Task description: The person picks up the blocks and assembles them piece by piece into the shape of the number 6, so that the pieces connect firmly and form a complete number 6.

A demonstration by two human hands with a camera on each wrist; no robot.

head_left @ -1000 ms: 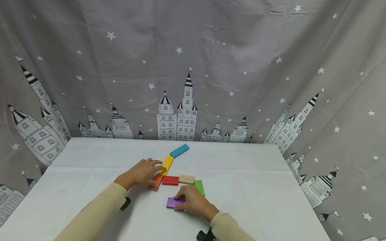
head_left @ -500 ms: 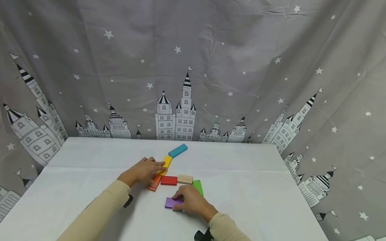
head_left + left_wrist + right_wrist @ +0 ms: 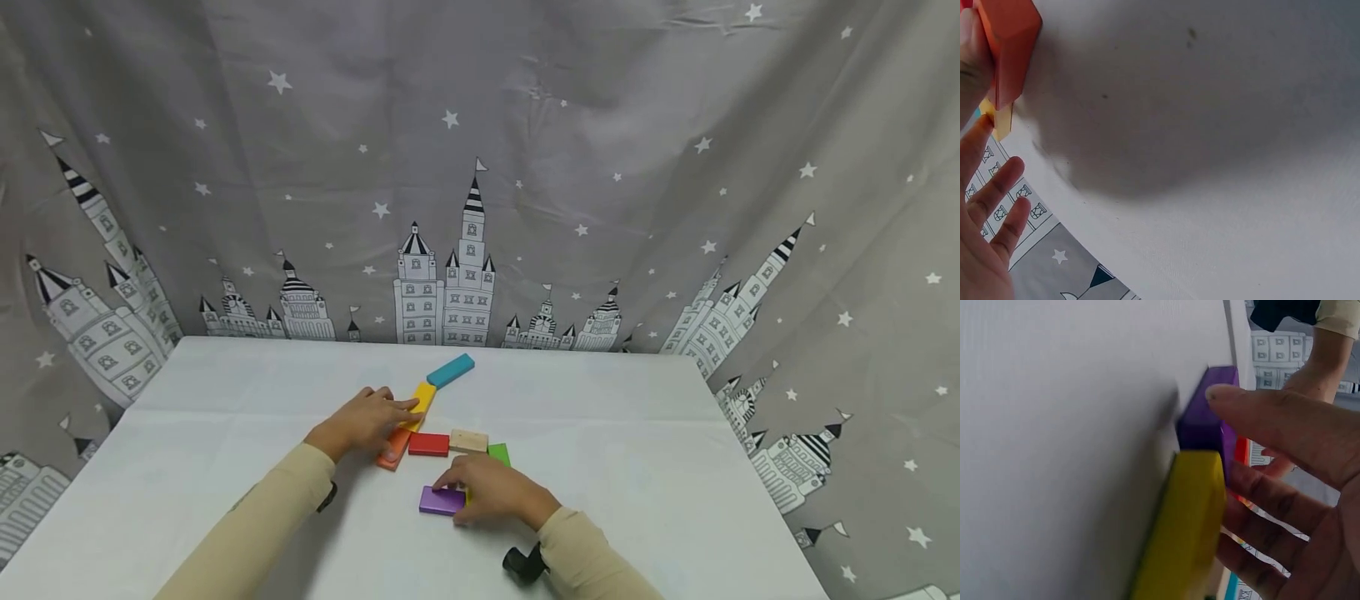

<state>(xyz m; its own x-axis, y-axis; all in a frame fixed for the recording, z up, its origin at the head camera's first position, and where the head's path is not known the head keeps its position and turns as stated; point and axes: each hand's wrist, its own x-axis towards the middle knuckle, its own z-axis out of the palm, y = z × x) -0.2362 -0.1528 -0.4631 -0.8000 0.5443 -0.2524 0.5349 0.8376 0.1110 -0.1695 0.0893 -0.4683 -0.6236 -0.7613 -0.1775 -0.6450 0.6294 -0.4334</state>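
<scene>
My left hand (image 3: 365, 422) lies over the left of a line of wooden blocks, fingers spread. Its thumb rests on the orange block (image 3: 1016, 44) and its fingertips reach the yellow block (image 3: 426, 396). With thumb and fingers on opposite long sides, my right hand (image 3: 498, 489) pinches the purple block (image 3: 438, 501), flat on the white table nearer to me. Against the purple block's right end stands a second yellow block (image 3: 1185, 519), mostly hidden under the right hand in the head view. A red block (image 3: 428, 445) lies between the two hands.
The line continues with a plain wood block (image 3: 469, 441) and a green block (image 3: 498, 452), partly covered by the right hand. At the back, a blue block (image 3: 451, 371) meets the far yellow one. A grey castle-print curtain (image 3: 600, 167) hangs behind the table (image 3: 637, 467).
My right hand has shifted rightward along the purple block, uncovering more of it and an edge of the near yellow block. My left hand stays on its blocks. The head view has shifted slightly.
</scene>
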